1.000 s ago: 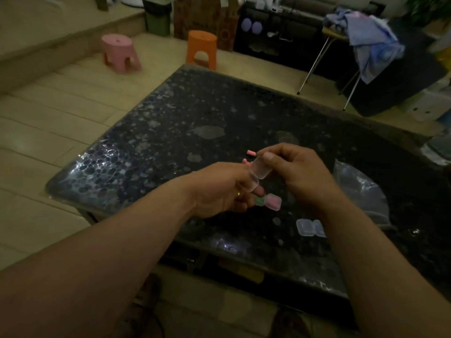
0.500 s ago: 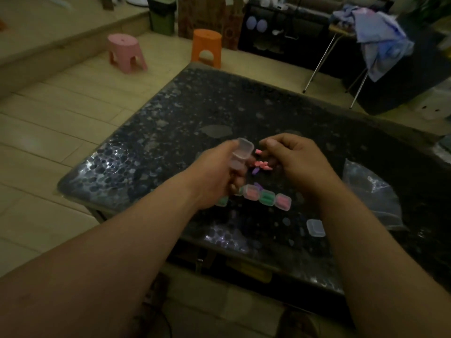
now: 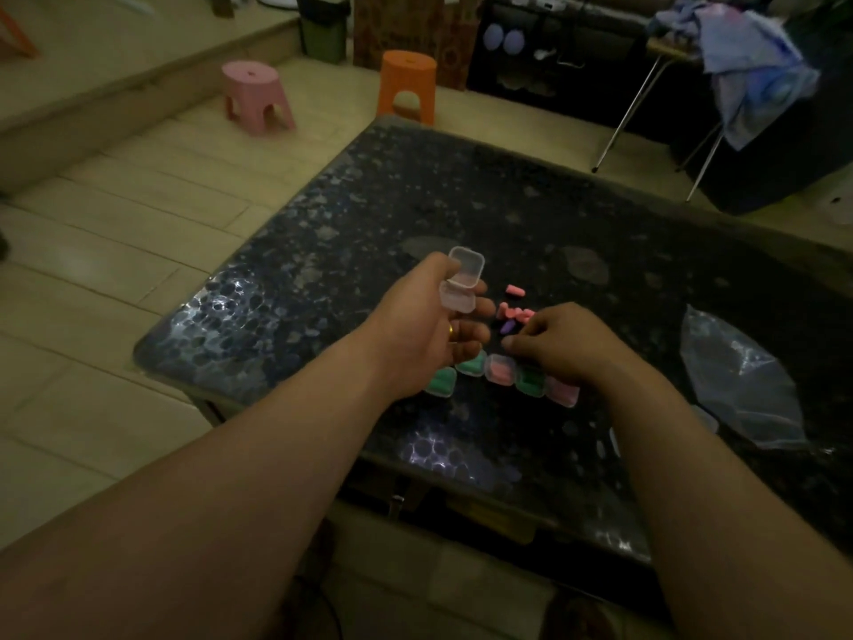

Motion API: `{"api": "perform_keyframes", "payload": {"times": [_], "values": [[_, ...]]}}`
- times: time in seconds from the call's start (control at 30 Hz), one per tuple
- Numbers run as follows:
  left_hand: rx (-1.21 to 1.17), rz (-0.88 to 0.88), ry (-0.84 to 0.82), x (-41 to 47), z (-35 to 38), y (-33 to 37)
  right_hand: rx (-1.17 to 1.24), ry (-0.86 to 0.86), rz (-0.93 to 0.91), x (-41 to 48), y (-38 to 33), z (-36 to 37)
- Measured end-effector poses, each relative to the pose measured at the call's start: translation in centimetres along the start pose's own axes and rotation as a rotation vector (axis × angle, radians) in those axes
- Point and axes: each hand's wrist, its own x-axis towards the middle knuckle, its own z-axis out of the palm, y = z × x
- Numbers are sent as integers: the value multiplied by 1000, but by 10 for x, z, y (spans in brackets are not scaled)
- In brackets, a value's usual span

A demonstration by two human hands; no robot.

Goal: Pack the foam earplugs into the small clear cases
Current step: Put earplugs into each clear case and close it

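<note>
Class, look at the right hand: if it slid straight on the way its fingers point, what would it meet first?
Probably the purple earplug, then the left hand; depth is unclear.

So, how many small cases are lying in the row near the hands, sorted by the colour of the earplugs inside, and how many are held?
Cases with green earplugs: 3
Cases with pink earplugs: 2
Open clear case, no colour showing inside, held in the left hand: 1
Total: 6
</note>
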Motion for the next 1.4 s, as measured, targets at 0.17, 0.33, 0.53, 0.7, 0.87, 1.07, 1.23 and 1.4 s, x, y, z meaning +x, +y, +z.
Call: {"api": "perform_keyframes", "payload": {"times": [0.17,0.33,0.53,0.7,0.87,1.07,1.23,1.4], "values": [[18,-3,-9,0,1,-2,-18,-17,-14,4,2,2],[90,-21,4,0,5,-4,85,180,-15,-3,2,-8],[44,-38,4,5,20,-8,416,291,-192,-26,12,-24],[22,-90,-5,14,23,-18,622,319,-259,-43,12,-26],[57,-100,-57,17,21,-22,623,316,-321,-58,3,-22],[2,-115,-70,19,20,-23,488,272,-337,-62,-5,-10],[-134,-149,-132,18,22,-26,332,358,-330,-56,-5,2],[-120,-134,-162,17,25,-26,304,331,-323,-56,-4,5]]}}
